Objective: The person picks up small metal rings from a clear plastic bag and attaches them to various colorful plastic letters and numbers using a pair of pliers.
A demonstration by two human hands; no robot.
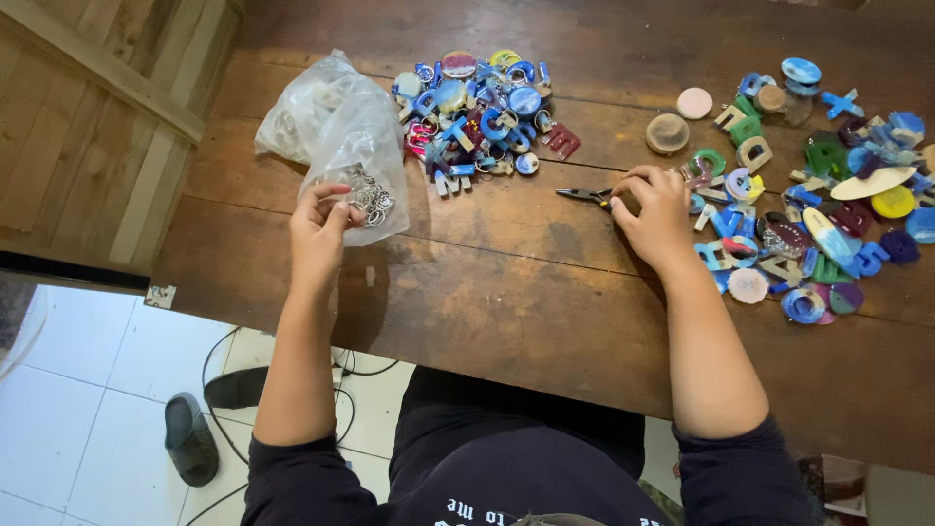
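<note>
My left hand (318, 226) pinches the lower edge of a clear plastic bag (336, 127) that holds several metal key rings (371, 198). My right hand (658, 209) rests on the dark wooden table (506, 282), its fingers closed over the handles of small pliers (584, 196) whose jaws point left. A pile of coloured resin letter keychains (482, 112) lies beyond the pliers, at the table's far middle. A second, wider spread of resin letters and discs (808, 209) lies just right of my right hand.
The table's near edge runs above my lap. Wooden wall planks (88, 127) stand at the left. On the white tiled floor (78, 409) below lie a dark sandal (188, 438) and black cables (219, 390).
</note>
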